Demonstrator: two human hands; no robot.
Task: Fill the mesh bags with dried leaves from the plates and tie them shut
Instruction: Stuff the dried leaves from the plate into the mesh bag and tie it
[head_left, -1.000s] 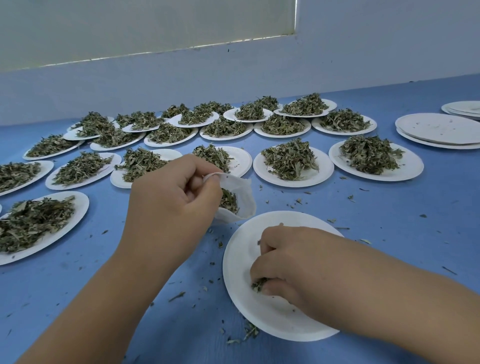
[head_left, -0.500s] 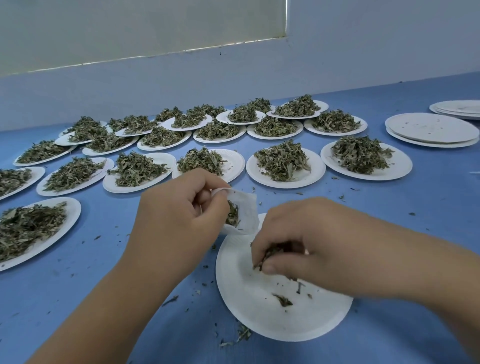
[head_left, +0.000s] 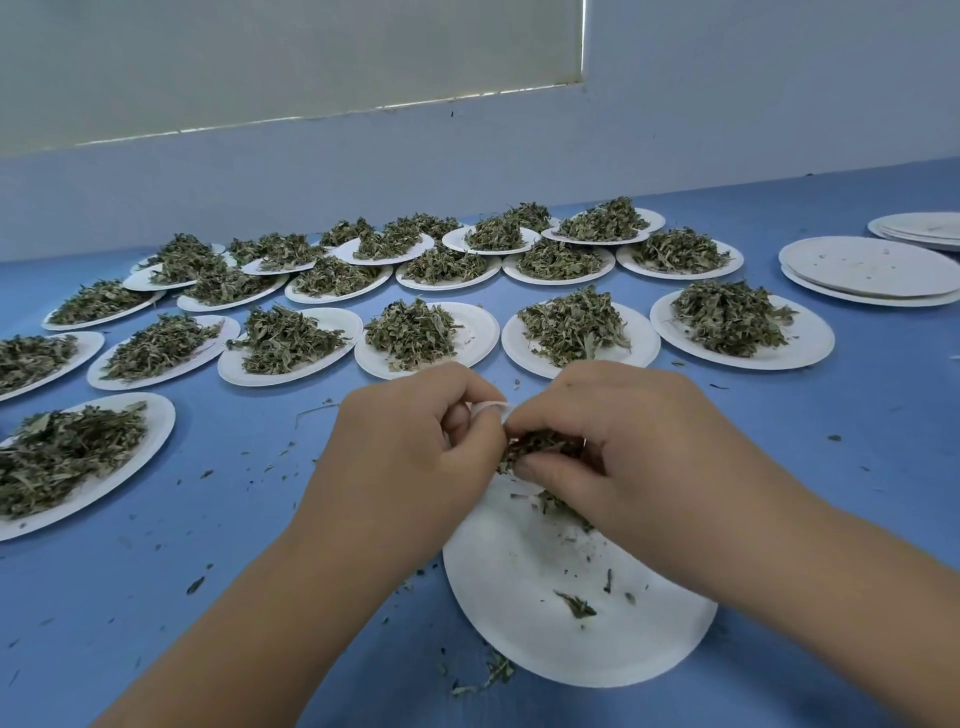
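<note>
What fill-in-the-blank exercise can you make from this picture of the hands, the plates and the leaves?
The right hand pinches dried leaves at the mesh bag, whose colour is ____.
The left hand holds the bag; the nearest plate is almost ____.
The table is ____.
Missing words: white; empty; blue.

Two hands, left hand (head_left: 410, 457) and right hand (head_left: 628, 441), one mesh bag (head_left: 488, 408), one clump of dried leaves (head_left: 540, 448), one near-empty plate (head_left: 571, 649), roughly twenty-one leaf-heaped plates (head_left: 810, 338), back rows overlap, two stacks of bare plates (head_left: 872, 270).
</note>
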